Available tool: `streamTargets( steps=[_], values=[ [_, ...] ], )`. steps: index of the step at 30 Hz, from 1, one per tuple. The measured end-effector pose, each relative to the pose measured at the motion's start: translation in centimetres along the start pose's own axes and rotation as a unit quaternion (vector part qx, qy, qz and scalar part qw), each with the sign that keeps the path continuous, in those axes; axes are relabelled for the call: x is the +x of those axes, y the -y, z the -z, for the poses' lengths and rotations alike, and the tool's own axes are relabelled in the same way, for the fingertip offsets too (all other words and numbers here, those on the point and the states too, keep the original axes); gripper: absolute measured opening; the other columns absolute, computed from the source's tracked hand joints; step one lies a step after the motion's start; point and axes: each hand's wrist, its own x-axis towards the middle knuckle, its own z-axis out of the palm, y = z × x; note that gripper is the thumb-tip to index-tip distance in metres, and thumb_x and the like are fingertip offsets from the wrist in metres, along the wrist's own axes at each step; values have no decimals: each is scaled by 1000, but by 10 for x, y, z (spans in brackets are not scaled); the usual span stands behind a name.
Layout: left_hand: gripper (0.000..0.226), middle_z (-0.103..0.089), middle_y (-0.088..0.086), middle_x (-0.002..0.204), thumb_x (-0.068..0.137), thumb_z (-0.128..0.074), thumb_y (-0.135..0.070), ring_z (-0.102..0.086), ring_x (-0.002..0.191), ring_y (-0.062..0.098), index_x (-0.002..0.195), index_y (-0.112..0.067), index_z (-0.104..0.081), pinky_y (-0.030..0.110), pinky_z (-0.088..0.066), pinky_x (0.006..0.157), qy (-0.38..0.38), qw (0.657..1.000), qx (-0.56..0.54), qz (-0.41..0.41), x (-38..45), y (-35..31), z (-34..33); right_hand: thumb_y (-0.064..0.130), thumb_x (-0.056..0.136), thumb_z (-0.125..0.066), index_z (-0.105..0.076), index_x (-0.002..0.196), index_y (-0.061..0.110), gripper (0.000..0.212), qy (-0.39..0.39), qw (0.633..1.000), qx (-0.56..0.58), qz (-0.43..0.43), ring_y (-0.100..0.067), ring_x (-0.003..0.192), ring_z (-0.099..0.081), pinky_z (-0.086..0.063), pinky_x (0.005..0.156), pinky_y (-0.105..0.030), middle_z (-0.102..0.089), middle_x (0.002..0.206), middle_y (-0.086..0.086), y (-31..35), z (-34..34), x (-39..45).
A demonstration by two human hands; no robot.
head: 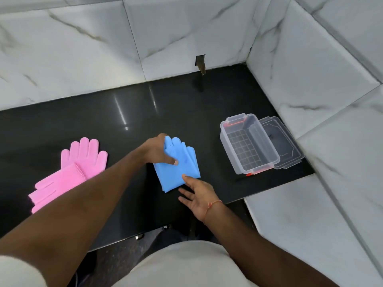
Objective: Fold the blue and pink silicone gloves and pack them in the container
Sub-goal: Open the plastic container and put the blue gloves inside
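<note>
The blue silicone gloves (178, 172) lie stacked on the black counter in the middle. My left hand (158, 151) grips their finger end, thumb pressed on top and fingers curled around the tips. My right hand (196, 195) is spread open, palm up, with its fingertips touching the cuff end of the blue gloves. The pink gloves (70, 172) rest at the left, one lying across the other, untouched. The clear plastic container (228, 146) stands empty at the right with orange latches.
The container's clear lid (284, 146) lies flat beside it, close to the marble wall on the right. A marble wall runs behind the black counter (103, 121). The counter's front edge is just below my right wrist.
</note>
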Motion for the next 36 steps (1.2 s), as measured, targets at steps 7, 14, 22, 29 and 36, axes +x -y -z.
streamTargets(
  steps=[7,14,22,29,36],
  values=[
    [35,-79,-1,102,79,-98,-34,-77,98,20,100,-19,-74,44,-63,90,0,991,-108,-73,-13,10,-10,9,100,-70,-59,135,25,40,-8,996,-43,77,-26,114,-72,-61,86,-42,-73,129,-4,-7,-22,0],
    [61,-77,16,137,88,-92,-19,-78,123,33,141,-11,-62,54,-63,107,25,852,-519,-66,-49,30,-15,17,98,-66,-59,114,35,25,-74,885,-313,338,-9,101,-70,-59,85,-29,-71,111,12,30,-30,-26],
    [68,-73,14,141,94,-72,-17,-76,124,25,159,-7,-54,48,-66,102,48,675,-724,-131,-61,-18,-49,32,104,-62,-58,122,41,20,14,712,-482,511,-7,103,-68,-60,83,-23,-69,108,20,103,-16,-87],
    [36,-78,16,131,92,-89,-35,-77,123,36,125,-24,-76,59,-64,101,-4,812,-543,-214,-28,-110,3,14,102,-71,-66,131,19,30,-72,890,-165,420,-30,117,-72,-64,94,-52,-76,123,-7,134,31,-87],
    [37,-85,-6,103,79,-101,-29,-83,95,9,110,-21,-82,22,-64,74,-28,922,-331,-200,27,-200,19,17,99,-75,-63,135,19,37,-129,937,-6,325,-30,112,-74,-68,80,-51,-73,123,-5,152,81,-67]
  ],
)
